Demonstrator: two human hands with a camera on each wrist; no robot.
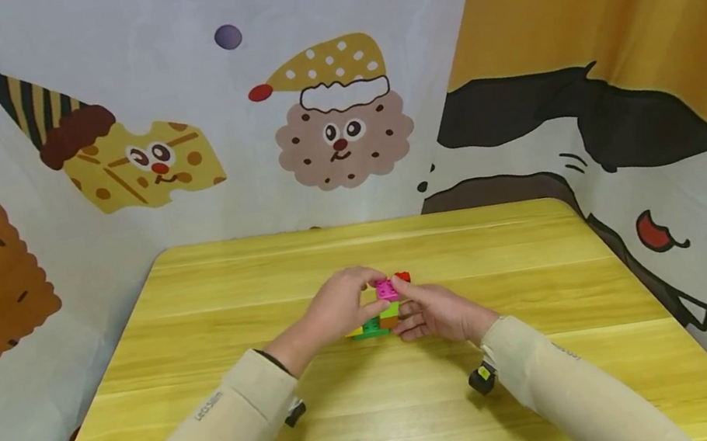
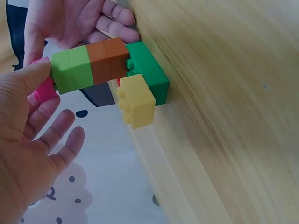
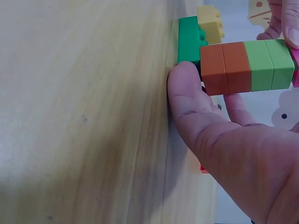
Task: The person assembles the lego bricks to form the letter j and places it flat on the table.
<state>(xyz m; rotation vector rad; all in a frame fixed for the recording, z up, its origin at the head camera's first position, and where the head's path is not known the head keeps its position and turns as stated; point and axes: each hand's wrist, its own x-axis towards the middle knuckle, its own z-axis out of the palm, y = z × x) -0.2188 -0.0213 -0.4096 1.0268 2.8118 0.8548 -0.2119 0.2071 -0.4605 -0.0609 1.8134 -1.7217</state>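
Note:
A small stack of toy building bricks stands on the table, with a green brick [image 2: 152, 77] at its base. Brown-orange bricks [image 3: 225, 69] sit above it, then lime green bricks [image 3: 269, 65], with a pink brick [image 1: 386, 290] on top. My left hand [image 1: 346, 300] pinches the pink brick between thumb and finger, its other fingers spread. Around the stack's right side lies my right hand [image 1: 436, 310], thumb beside the pink brick, loosely bent fingers near the lower bricks. A yellow brick [image 2: 140, 102] is beside the green one; whether they join I cannot tell.
A red brick [image 1: 403, 276] shows behind the right thumb, mostly hidden. The wooden table [image 1: 389, 419] has its far edge against a printed cartoon curtain [image 1: 190, 60]. Small wrist cameras hang under both sleeves.

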